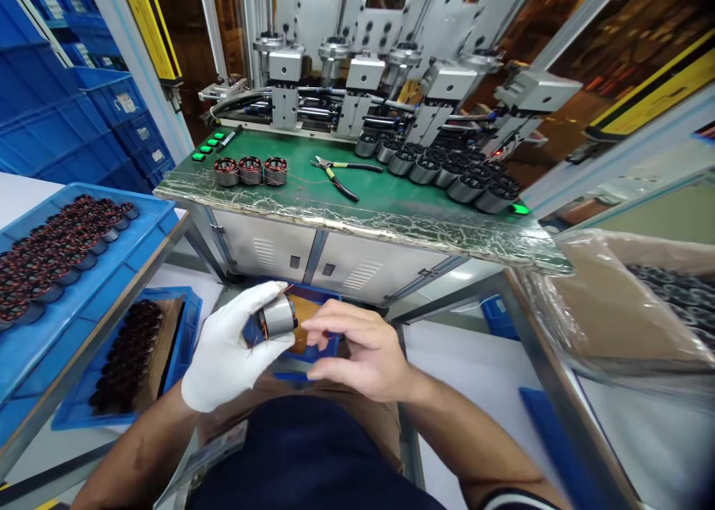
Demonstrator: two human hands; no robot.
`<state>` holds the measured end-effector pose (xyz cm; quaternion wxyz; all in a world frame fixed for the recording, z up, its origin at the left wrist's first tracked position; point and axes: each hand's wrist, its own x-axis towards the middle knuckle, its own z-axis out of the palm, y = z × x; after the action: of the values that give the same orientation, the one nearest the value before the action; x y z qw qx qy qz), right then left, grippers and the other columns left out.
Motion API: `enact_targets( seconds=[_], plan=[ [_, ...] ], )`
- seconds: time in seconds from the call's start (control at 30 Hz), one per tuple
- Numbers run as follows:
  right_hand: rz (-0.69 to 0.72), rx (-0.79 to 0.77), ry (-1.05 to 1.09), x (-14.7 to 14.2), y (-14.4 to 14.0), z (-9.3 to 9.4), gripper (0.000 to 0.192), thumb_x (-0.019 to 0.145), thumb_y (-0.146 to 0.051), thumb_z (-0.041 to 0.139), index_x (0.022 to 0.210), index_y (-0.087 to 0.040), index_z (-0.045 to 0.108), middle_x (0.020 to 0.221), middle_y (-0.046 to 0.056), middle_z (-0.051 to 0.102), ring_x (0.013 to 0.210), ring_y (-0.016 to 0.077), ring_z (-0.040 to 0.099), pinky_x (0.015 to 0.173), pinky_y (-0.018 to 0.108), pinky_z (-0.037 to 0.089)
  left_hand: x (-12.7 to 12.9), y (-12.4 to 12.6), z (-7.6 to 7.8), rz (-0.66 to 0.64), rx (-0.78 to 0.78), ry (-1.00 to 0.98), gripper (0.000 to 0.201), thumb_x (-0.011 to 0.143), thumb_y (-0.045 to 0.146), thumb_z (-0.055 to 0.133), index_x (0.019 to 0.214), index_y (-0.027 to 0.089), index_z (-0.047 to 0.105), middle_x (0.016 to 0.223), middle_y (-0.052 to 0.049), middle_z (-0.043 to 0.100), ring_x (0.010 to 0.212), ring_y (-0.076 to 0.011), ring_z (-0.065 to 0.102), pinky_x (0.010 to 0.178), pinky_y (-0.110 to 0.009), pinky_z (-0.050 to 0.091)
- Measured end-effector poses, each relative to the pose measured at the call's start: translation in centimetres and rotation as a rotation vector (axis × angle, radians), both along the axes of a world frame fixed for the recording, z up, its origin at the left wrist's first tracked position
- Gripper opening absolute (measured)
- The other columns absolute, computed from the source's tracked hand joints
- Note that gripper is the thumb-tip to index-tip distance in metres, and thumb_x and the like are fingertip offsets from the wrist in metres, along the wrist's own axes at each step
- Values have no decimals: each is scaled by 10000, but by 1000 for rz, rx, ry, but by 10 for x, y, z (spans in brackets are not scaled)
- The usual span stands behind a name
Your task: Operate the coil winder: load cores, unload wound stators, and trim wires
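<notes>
your gloved left hand (237, 346) clasped metal ring (279, 315) between thumb and fingers; ring lay just left of your bare right hand (357, 350), axis sideways, those fingers half open, seemingly empty.

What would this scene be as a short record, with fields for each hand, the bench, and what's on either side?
Left hand: white-gloved left hand grips a wire-wound core between thumb and fingers
Right hand: bare right hand, fingers bent, thumb apart, beside that core; contact unclear
Bench: green bench top bearing three copper-wound cores, pliers with handles spread, and a cluster of dark-topped cores
Left side: blue tray of wound cores
Right side: plastic-lined carton of grey parts
</notes>
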<state>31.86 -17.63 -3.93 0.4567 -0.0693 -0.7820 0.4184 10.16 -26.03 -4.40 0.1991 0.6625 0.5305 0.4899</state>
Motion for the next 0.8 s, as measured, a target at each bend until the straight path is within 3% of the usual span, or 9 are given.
enact_targets(
  seconds=[0.13, 0.3, 0.43, 0.53, 0.6, 0.67, 0.73, 0.8],
  plan=[
    [-86, -70, 133, -16, -12, 3, 70, 891, -92, 697, 943, -134, 719, 769, 47, 674, 674, 115, 609, 609, 236, 495, 4, 4, 2, 2, -69, -81, 590, 754, 203, 812, 1314, 229, 629, 1335, -122, 656, 1210, -282, 646, 1087, -413, 521],
    [-230, -118, 112, -18, -12, 1, 68, 875, -93, 700, 827, -141, 708, 693, 23, 653, 612, 102, 588, 561, 219, 466, 7, 6, 6, -86, -245, -428, 618, 692, 247, 869, 1265, 197, 645, 1324, -150, 663, 1127, -300, 693, 949, -399, 605],
    [-148, -133, 68, -10, -1, 6, 92, 899, -139, 690, 807, -146, 694, 688, 17, 661, 608, 99, 596, 572, 213, 484, 3, 3, 6, -111, -187, -493, 559, 727, 237, 842, 1252, 216, 651, 1326, -131, 666, 1161, -279, 680, 967, -359, 593],
    [-41, -34, -16, 4, 43, 26, 211, 903, -353, 731, 959, -151, 707, 910, 65, 720, 826, 156, 682, 739, 277, 570, -2, 0, 6, -74, -89, -457, 542, 737, 174, 825, 1247, 232, 649, 1312, -115, 675, 1165, -250, 680, 971, -314, 586],
    [-228, 121, -139, 10, 91, 42, 456, 874, -492, 731, 1153, -136, 673, 1194, 122, 676, 1106, 219, 653, 922, 344, 567, -3, -1, 7, -61, -14, -441, 538, 734, 134, 818, 1231, 249, 648, 1308, -97, 679, 1169, -230, 679, 965, -280, 584],
    [-561, 311, -362, 7, 144, 53, 595, 874, -520, 699, 1272, -86, 617, 1348, 161, 585, 1263, 254, 570, 1048, 366, 499, -3, -1, 8, -57, 44, -431, 522, 736, 105, 809, 1207, 263, 648, 1309, -79, 681, 1191, -213, 667, 977, -257, 573],
    [-689, 373, -521, -3, 190, 56, 682, 836, -509, 723, 1301, -26, 595, 1385, 207, 542, 1327, 309, 511, 1122, 429, 418, -2, -1, 8, -50, 72, -414, 504, 738, 95, 804, 1187, 265, 648, 1309, -75, 680, 1205, -212, 659, 982, -256, 570],
    [-724, 374, -625, -17, 222, 52, 781, 788, -547, 746, 1309, 11, 581, 1373, 257, 533, 1337, 362, 488, 1119, 492, 394, -1, -2, 7, -25, 79, -391, 489, 739, 106, 805, 1176, 257, 647, 1308, -90, 679, 1206, -230, 659, 971, -280, 584]
  ],
)
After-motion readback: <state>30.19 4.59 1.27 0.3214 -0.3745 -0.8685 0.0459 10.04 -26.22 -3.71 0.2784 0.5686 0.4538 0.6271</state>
